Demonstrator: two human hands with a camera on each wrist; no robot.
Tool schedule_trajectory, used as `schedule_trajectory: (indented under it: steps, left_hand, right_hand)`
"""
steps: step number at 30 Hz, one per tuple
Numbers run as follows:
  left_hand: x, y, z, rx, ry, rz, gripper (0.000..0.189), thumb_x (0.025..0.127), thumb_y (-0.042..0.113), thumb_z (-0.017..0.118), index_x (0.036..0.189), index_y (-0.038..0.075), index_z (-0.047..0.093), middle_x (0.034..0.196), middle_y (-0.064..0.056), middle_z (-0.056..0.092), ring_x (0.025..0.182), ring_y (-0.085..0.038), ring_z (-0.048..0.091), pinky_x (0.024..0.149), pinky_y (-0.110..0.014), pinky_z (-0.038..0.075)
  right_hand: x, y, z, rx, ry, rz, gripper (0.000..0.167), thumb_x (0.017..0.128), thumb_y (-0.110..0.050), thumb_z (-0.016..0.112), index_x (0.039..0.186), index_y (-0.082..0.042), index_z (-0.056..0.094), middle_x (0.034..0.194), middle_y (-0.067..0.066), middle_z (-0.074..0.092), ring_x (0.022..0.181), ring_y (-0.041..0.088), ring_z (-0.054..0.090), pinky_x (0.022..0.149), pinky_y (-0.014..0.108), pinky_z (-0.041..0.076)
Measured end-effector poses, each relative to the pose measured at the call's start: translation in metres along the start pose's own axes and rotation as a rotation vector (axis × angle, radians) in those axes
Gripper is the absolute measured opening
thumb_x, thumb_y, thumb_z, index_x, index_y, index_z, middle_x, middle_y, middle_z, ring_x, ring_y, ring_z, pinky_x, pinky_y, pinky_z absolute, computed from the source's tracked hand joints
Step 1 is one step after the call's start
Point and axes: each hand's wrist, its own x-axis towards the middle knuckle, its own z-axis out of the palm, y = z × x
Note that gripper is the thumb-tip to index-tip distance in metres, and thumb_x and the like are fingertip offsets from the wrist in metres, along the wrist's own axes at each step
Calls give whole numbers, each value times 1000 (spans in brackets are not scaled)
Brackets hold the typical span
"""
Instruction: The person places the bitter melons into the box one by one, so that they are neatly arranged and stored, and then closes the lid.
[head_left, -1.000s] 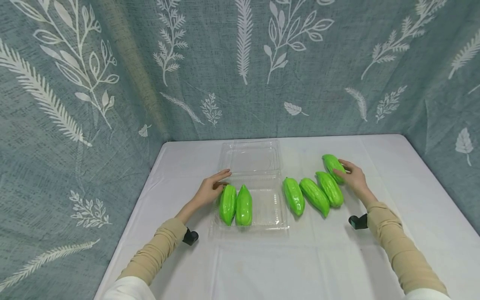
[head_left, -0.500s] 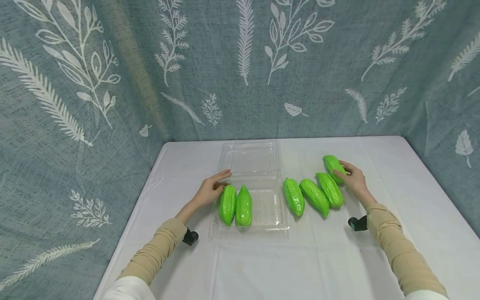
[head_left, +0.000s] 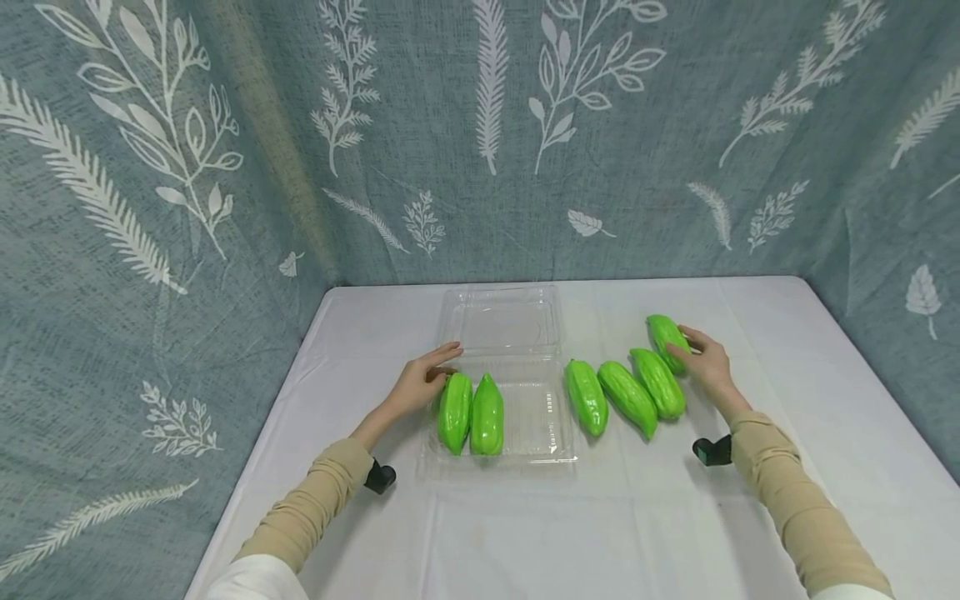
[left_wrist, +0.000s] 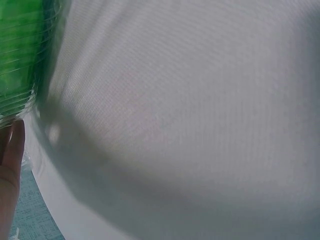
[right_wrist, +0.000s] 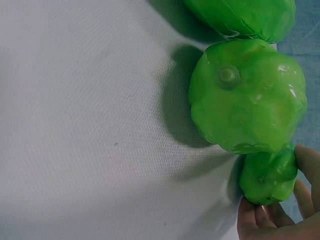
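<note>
My right hand (head_left: 707, 364) holds the farthest bitter melon (head_left: 664, 338) of the right-hand group, its thumb and fingers on opposite sides. In the right wrist view, my fingers (right_wrist: 256, 220) wrap the lower end of that green, bumpy melon (right_wrist: 269, 181). A bigger-looking bitter melon (right_wrist: 247, 97) stands nearer that camera. My left hand (head_left: 415, 382) rests at the left rim of an open clear plastic container (head_left: 531, 417), fingers rather straight. Two bitter melons lie side by side inside it, the left one (head_left: 454, 414) near my thumb. One left finger (left_wrist: 15, 145) touches the container's ribbed wall (left_wrist: 36, 60).
Three more bitter melons lie in a slanting row right of the container, the nearest one (head_left: 587, 397) beside its wall. The container's lid (head_left: 501, 321) is folded back flat on the white-covered table (head_left: 525, 533). A patterned blue-green curtain (head_left: 510, 225) borders the table.
Both hands stay nearly where they were, the right one still on the farthest bitter melon. The head view has shifted slightly, so the table appears a little lower.
</note>
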Motion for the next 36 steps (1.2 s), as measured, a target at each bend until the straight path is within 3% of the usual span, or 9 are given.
schedule_trajectory:
  steps: [18, 36]
  left_hand:
    - [0, -3, 1, -22, -4, -10, 47, 87, -19, 42, 134, -13, 44, 146, -31, 33, 113, -48, 56, 97, -50, 51]
    - [0, -2, 0, -16, 0, 6, 47, 86, -20, 42, 133, -15, 44, 145, -33, 34, 112, -49, 56, 97, -50, 50]
  right_hand:
    - [1, -2, -6, 56, 40, 72, 65, 96, -30, 51, 149, -4, 25, 151, 28, 27, 139, 46, 27, 117, 56, 27]
    - [2, -15, -24, 161, 85, 26, 65, 97, -32, 50, 150, -6, 24, 153, 26, 24, 138, 44, 30, 114, 51, 36]
